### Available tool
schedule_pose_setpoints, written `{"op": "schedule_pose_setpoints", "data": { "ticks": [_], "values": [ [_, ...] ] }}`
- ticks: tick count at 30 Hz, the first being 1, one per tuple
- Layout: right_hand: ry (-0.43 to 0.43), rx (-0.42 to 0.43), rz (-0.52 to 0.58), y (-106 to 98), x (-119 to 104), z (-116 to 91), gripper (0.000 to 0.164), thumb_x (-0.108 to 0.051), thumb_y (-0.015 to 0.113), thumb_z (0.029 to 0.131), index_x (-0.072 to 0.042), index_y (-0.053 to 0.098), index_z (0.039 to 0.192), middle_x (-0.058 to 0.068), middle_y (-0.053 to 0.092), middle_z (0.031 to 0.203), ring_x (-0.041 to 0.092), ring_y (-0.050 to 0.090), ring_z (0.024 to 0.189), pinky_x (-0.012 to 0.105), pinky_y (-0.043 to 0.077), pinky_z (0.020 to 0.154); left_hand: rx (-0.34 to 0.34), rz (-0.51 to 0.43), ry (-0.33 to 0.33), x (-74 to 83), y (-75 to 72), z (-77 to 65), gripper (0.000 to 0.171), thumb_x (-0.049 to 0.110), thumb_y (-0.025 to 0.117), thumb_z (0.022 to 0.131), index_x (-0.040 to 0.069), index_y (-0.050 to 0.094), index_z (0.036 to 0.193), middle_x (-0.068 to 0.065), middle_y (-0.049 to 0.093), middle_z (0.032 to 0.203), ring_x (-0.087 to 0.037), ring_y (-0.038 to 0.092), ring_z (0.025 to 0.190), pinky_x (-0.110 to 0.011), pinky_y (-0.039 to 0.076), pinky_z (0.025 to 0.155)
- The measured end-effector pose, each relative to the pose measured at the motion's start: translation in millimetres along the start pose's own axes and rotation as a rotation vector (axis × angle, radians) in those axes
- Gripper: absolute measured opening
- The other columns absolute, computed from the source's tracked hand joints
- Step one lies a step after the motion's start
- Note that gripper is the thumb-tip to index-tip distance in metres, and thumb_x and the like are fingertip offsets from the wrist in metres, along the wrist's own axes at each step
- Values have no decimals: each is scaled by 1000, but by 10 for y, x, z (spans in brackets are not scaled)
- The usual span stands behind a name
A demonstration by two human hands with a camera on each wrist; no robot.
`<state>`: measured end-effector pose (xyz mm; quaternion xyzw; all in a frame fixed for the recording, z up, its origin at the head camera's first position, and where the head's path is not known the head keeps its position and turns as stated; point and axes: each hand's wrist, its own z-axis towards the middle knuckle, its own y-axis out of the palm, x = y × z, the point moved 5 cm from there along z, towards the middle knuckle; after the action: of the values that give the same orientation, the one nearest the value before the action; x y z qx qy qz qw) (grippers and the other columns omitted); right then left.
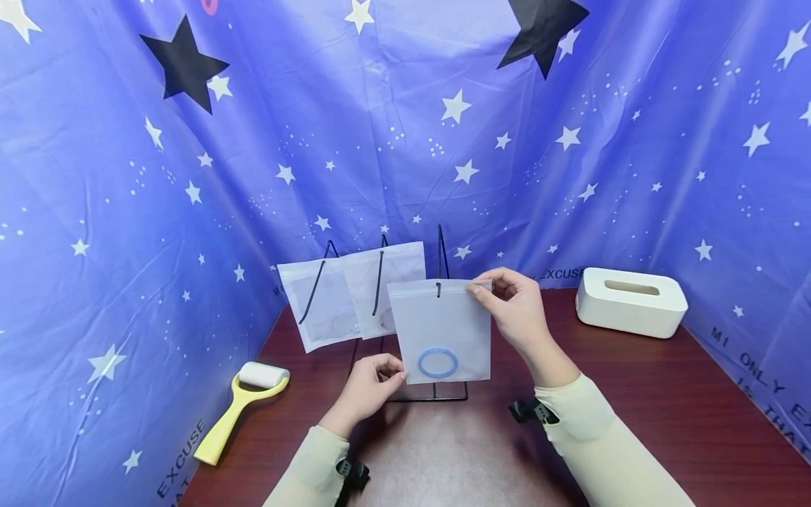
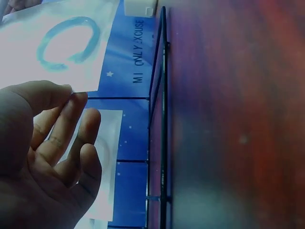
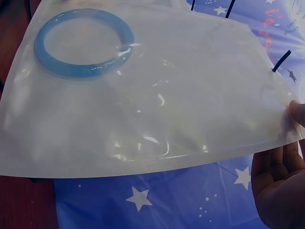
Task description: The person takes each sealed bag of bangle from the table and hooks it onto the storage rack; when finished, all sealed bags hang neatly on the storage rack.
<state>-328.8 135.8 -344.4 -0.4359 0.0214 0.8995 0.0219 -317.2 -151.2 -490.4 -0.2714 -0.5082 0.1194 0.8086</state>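
A translucent white zip bag (image 1: 443, 320) hangs from the front prong of a black wire rack (image 1: 427, 401), the prong's tip poking through a hole near its top edge. Inside, low down, lies a light blue ring-shaped bangle (image 3: 83, 71). My right hand (image 1: 519, 310) pinches the bag's upper right corner between thumb and fingers. At the lower left corner, my left hand (image 1: 367, 387) pinches the edge with thumb and index finger; its other fingers are loosely bent in the left wrist view. Two similar bags, one at left (image 1: 317, 285) and one in the middle (image 1: 395, 267), hang on neighbouring prongs.
On the left of the dark red table (image 1: 488, 451) lies a yellow-handled lint roller (image 1: 228, 419). A white tissue box (image 1: 630, 310) stands at the back right. Blue star-patterned cloth (image 1: 393, 141) encloses the back and sides.
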Motion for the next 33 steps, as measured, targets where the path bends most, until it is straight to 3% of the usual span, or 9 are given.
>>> {"op": "schedule_pose_setpoints", "data": {
  "ticks": [7,15,28,33],
  "values": [
    [30,29,23,3,140,144,15,-3,82,90,6,75,99,2,71,79,11,60,68,24,49,61,11,12,-38,-46,-39,182,5,17,76,96,14,75,92,12,72,83,-8,66,77,-28,54,71],
    [46,10,-13,3,276,332,19,-2,83,89,7,75,103,2,70,78,9,57,66,22,46,59,135,10,-72,-110,-99,371,5,13,81,90,10,77,91,7,72,79,-8,63,72,-26,51,70],
    [106,-29,-110,-30,426,600,25,-18,83,93,2,76,106,0,70,81,12,58,70,25,47,64,213,46,-123,-169,-89,598,5,14,80,92,16,77,90,8,71,80,-11,60,72,-29,50,70],
    [127,-19,-122,-12,468,722,25,-20,83,93,1,76,105,-1,68,79,12,54,69,25,44,61,266,34,-158,-193,-60,678,3,13,80,91,13,77,94,6,74,86,-10,65,76,-30,54,74]
  ]
}}
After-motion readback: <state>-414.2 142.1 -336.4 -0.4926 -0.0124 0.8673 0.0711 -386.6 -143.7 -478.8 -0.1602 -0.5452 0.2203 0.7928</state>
